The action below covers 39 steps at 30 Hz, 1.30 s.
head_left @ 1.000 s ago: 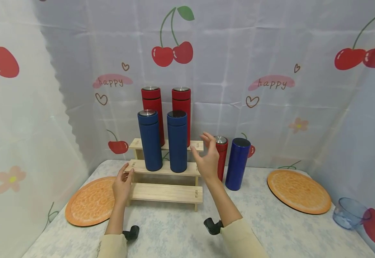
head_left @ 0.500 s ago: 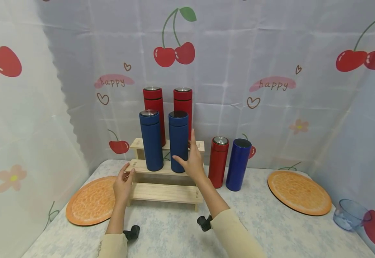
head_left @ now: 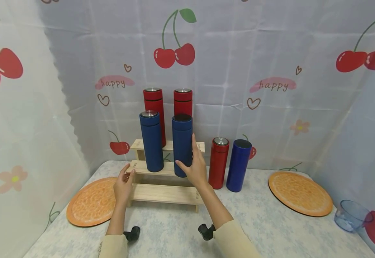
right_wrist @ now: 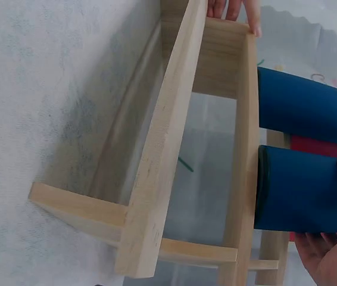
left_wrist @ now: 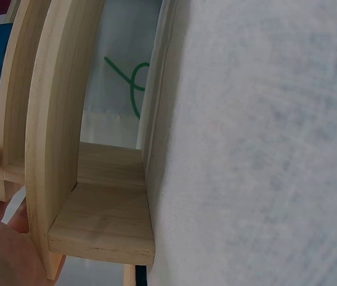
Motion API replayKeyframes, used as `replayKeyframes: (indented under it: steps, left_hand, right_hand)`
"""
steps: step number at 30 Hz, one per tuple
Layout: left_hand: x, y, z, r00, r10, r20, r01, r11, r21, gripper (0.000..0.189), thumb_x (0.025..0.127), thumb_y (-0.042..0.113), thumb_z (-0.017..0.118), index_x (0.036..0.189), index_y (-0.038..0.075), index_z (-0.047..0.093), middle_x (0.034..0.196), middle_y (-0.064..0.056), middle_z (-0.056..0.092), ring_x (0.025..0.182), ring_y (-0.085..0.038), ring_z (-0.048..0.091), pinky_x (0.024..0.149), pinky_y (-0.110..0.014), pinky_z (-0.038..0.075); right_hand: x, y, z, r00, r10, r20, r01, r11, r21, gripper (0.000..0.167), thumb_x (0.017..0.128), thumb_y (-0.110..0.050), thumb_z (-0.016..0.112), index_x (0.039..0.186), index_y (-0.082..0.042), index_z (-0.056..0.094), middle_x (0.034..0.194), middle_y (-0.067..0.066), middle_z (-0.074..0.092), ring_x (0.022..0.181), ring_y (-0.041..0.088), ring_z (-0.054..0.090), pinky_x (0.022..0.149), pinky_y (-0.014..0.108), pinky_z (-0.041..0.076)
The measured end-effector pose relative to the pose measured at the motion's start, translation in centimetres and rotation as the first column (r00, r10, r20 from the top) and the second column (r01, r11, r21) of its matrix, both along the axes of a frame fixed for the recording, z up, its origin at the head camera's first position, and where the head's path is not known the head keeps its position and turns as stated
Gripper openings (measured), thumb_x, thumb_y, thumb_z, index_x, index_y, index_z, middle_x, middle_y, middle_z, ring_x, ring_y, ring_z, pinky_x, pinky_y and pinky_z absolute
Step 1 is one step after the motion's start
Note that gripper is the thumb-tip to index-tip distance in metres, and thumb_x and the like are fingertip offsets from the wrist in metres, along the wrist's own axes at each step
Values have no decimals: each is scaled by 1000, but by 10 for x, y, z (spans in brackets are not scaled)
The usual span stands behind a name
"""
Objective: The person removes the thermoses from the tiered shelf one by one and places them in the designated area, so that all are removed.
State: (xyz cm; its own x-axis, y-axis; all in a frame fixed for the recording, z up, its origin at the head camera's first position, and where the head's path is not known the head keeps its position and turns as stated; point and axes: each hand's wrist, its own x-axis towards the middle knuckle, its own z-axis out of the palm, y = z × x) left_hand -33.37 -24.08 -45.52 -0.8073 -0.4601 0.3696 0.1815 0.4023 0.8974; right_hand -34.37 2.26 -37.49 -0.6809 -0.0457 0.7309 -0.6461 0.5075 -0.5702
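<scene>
Gripping blue bottle [head_left: 181, 147], right hand [head_left: 196, 172], fingers part-curled round it, now draws it toward front edge of middle shelf [head_left: 169, 170], breaking row; left hand [head_left: 123, 185] curls fingers round left edge.

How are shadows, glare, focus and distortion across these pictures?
Head view: grey shadow darkens the backdrop at left, and the silver lid on the rightmost red bottle glints; left wrist view: the wooden rack looks bowed, likely lens distortion, and the tablecloth blurry; right wrist view: shadow lies on the tablecloth beside the rack.

Cherry-print cloth [head_left: 226, 46] behind mottled tabletop [head_left: 278, 233]
</scene>
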Motion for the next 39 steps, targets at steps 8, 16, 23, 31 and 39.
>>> replayKeyframes:
  steps: [8, 16, 23, 31, 39]
  left_hand:
    - [0, 0, -2, 1000, 2, -5, -2, 1000, -16, 49, 91, 42, 55, 133, 18, 50, 107, -19, 63, 98, -32, 59, 80, -42, 45]
    - [-2, -3, -5, 1000, 10, -4, -11, 1000, -20, 50, 91, 45, 53, 134, 19, 49, 109, -20, 62, 99, -32, 59, 81, -43, 44]
    - [-2, -4, -6, 1000, 15, -9, -15, 1000, -25, 49, 90, 45, 54, 133, 19, 50, 108, -19, 63, 97, -32, 59, 81, -43, 45]
    - [-4, -4, -6, 1000, 12, -11, -12, 999, -34, 49, 91, 44, 53, 133, 19, 50, 108, -20, 63, 98, -33, 59, 81, -44, 45]
    - [-3, -3, -5, 1000, 11, -9, -11, 999, -42, 49, 91, 43, 54, 133, 18, 50, 108, -20, 63, 98, -32, 60, 79, -43, 46]
  right_hand:
    - [28, 22, -8, 994, -27, -108, 19, 997, -78, 102, 70, -25, 82, 149, -23, 17, 118, 14, 53, 100, 24, 55, 76, 41, 50]
    - [44, 55, -6, 978, -101, -185, 77, 988, -133, 101, 66, -18, 84, 148, -18, 24, 113, 16, 53, 96, 23, 53, 74, 45, 49]
    - [50, 96, 12, 948, -201, -248, 158, 971, -182, 100, 65, -10, 84, 146, -13, 26, 117, 21, 51, 96, 30, 54, 74, 45, 47]
    - [63, 147, 29, 902, -352, -252, 277, 916, -290, 96, 67, -8, 82, 146, -13, 27, 121, 18, 52, 95, 32, 57, 79, 30, 43]
    - [52, 191, 13, 836, -507, -212, 441, 849, -292, 95, 67, -8, 81, 146, -13, 28, 119, 25, 50, 94, 40, 55, 75, 55, 45]
